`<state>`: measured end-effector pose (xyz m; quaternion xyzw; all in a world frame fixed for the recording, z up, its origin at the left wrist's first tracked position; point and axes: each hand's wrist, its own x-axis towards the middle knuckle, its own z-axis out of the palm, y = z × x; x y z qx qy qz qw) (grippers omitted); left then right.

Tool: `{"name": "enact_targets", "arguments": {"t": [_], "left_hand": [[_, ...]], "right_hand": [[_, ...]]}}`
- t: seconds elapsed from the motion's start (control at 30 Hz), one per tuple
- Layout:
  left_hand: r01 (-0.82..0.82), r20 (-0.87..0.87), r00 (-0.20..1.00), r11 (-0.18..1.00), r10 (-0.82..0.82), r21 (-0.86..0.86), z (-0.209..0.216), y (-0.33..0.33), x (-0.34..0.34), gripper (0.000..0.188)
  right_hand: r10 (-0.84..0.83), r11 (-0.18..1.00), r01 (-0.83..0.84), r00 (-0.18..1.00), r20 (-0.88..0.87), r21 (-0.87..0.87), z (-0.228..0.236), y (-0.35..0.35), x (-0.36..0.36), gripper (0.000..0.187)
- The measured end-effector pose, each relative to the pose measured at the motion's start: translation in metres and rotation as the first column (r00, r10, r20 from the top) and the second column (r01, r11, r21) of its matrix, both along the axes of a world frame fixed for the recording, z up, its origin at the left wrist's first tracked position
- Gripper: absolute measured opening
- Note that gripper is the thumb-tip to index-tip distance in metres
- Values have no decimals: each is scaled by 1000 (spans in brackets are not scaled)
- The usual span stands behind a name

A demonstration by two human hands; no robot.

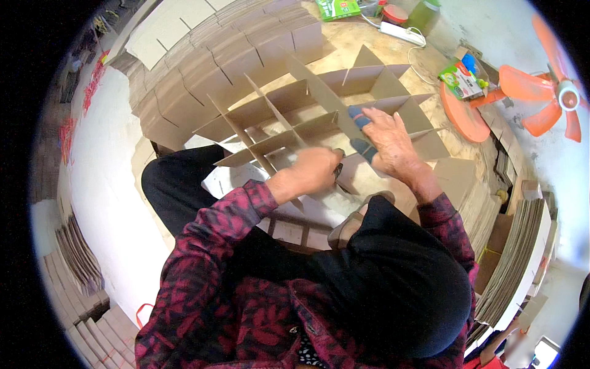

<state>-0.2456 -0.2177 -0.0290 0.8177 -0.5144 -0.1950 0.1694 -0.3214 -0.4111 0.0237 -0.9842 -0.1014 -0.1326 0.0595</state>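
Stack [230, 58] behind-left of grid [324, 92], fan [568, 96] right

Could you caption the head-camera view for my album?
Left hand and right hand over an interlocking cardboard grid, orange fan at right.

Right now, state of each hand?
Left hand: curled closed by the cardboard dividers; can't tell if holding anything.
Right hand: open, at the same dividers.

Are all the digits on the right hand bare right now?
No, dark covers wrap at least two digits of the right hand, beside the cardboard grid.
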Motion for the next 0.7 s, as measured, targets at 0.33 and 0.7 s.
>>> {"name": "enact_targets", "arguments": {"t": [0.33,0.7], "left_hand": [[57,99,994,998,-55,-14,-1,-2,-5,14],[89,110,989,993,-97,75,9,2,-10,16]], "right_hand": [[-22,874,135,970,-241,466,3,-6,-9,37],[-97,914,176,970,-223,365,-6,13,1,30]]}}
